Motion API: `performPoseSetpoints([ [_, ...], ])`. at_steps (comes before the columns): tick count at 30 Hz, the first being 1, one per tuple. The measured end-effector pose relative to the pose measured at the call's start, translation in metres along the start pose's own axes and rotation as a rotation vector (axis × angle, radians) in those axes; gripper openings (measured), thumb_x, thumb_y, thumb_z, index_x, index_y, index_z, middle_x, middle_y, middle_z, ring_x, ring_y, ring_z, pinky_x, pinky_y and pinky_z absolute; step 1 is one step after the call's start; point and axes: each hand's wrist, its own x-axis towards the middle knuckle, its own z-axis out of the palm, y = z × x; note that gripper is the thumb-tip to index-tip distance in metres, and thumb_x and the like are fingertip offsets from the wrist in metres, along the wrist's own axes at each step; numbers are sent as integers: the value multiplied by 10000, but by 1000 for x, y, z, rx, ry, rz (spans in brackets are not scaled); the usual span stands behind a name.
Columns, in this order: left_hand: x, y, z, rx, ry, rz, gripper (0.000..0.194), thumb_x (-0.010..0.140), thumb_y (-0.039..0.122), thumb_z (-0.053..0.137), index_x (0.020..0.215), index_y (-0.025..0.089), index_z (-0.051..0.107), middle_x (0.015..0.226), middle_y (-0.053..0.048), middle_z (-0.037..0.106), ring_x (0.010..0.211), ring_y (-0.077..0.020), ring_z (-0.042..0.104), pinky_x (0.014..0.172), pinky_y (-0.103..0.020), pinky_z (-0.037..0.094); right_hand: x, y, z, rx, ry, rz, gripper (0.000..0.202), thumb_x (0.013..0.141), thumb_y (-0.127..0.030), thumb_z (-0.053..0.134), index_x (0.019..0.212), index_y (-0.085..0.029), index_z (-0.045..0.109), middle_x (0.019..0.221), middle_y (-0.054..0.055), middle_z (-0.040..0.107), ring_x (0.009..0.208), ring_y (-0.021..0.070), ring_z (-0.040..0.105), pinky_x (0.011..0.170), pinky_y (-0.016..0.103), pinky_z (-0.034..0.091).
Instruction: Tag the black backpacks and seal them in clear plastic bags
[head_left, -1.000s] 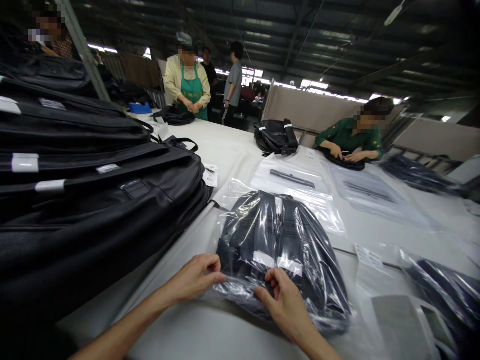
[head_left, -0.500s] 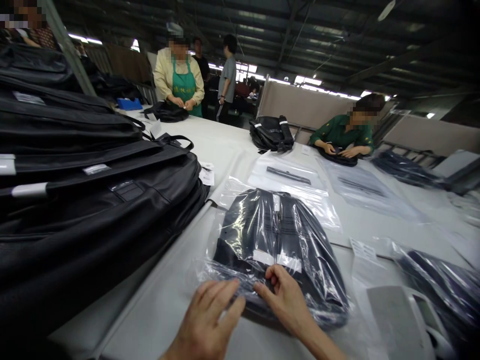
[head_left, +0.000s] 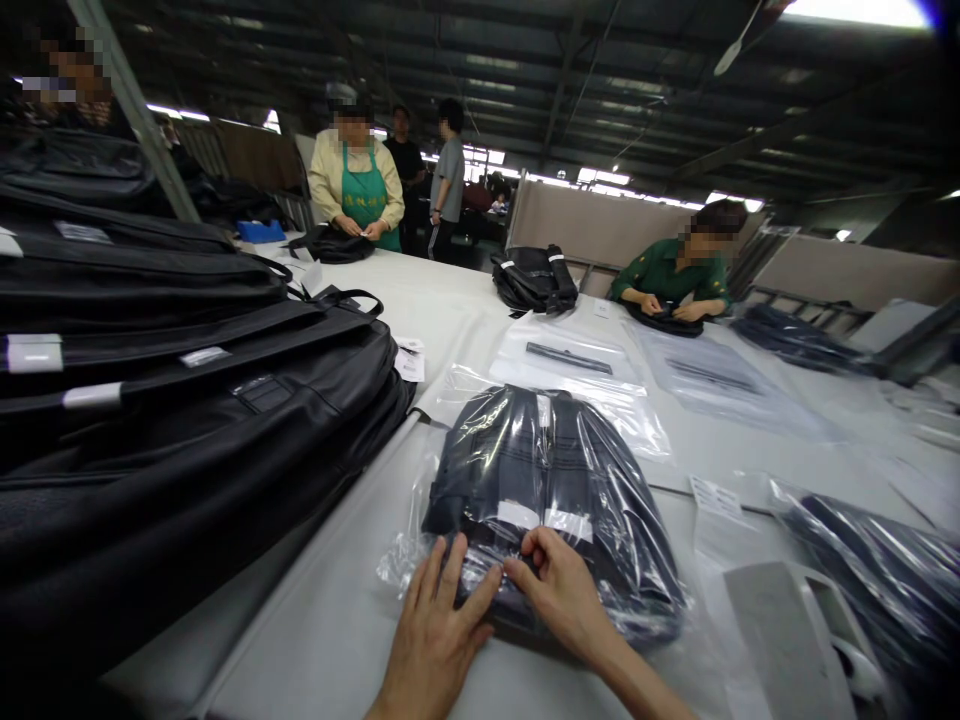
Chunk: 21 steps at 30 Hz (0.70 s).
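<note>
A black backpack [head_left: 487, 450] lies flat inside a clear plastic bag [head_left: 637, 520] on the white table in front of me. White wraps show on its straps through the film. My left hand [head_left: 442, 610] rests on the bag's near edge with its fingers spread and stretched out. Close beside it, my right hand [head_left: 559, 585] has thumb and forefinger drawn together at the folded plastic near the middle of that edge. What lies between those fingertips is too small to make out.
Black bags [head_left: 225, 430] are piled high on my left. Flat plastic bags [head_left: 577, 380] lie beyond the backpack. To my right are a grey and white tape dispenser [head_left: 795, 640], a label sheet [head_left: 716, 500] and another wrapped bag [head_left: 885, 560]. Two co-workers handle black bags across the table [head_left: 442, 290].
My left hand has moved forward and right, onto the plastic, its fingers now flatter. The right hand stays at the same fold. The view has shifted slightly.
</note>
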Motion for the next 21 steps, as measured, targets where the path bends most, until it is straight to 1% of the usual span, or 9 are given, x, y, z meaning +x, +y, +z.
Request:
performPoseSetpoints([
  [5,4,5,2,54,-17,2,807,720,225,707,1394,369,287,1463,-144,245,1297,-381,305,929,-511,450,2,4,-1,30,17,-25,159,784,-345,566,741,-201,514,674,-31,489,616,140,459,581,258,333],
  [10,8,11,3,76,15,-17,749,755,285,678,1383,406,289,1427,-132,297,1264,-379,354,920,-525,441,5,-8,3,130,93,1,122,764,-263,566,674,-183,550,622,-24,503,593,133,463,567,253,331],
  [12,7,12,4,40,27,-15,690,796,299,630,1383,414,285,1431,-130,290,1270,-386,346,931,-541,421,4,-14,-8,204,117,43,105,772,-243,546,700,-178,587,592,-26,522,552,124,477,541,244,349],
  [13,8,12,6,14,28,-12,662,821,303,595,1388,411,273,1448,-132,261,1284,-397,324,938,-555,407,1,-14,-21,245,131,59,122,795,-265,526,766,-180,609,602,-28,547,522,116,486,517,236,361],
  [15,10,12,11,-40,32,-16,634,858,295,532,1402,410,227,1495,-124,161,1318,-421,250,957,-596,366,-13,-3,-59,355,224,63,222,836,-356,497,914,-189,619,676,-18,602,507,110,515,491,229,391],
  [17,13,11,14,-86,39,-17,652,867,283,507,1409,421,172,1528,-89,44,1336,-437,185,968,-635,330,-44,21,-111,397,439,72,315,824,-448,515,961,-184,620,765,12,640,590,131,561,545,243,435],
  [19,16,11,14,-125,46,-12,693,857,267,513,1402,455,127,1535,-28,-45,1337,-447,159,971,-655,316,-89,57,-163,274,690,206,400,781,-509,547,959,-161,634,870,52,667,751,180,597,681,283,465],
  [20,17,12,12,-144,46,-10,715,849,256,518,1393,479,111,1532,10,-73,1337,-447,158,974,-655,318,-113,77,-185,209,770,328,461,755,-545,548,955,-141,642,896,73,676,800,206,601,738,311,463],
  [21,17,13,10,-162,45,-10,735,841,242,522,1382,506,98,1525,50,-94,1336,-443,162,981,-649,320,-134,96,-203,144,780,470,518,730,-584,537,958,-133,651,920,85,682,831,228,599,770,335,455],
])
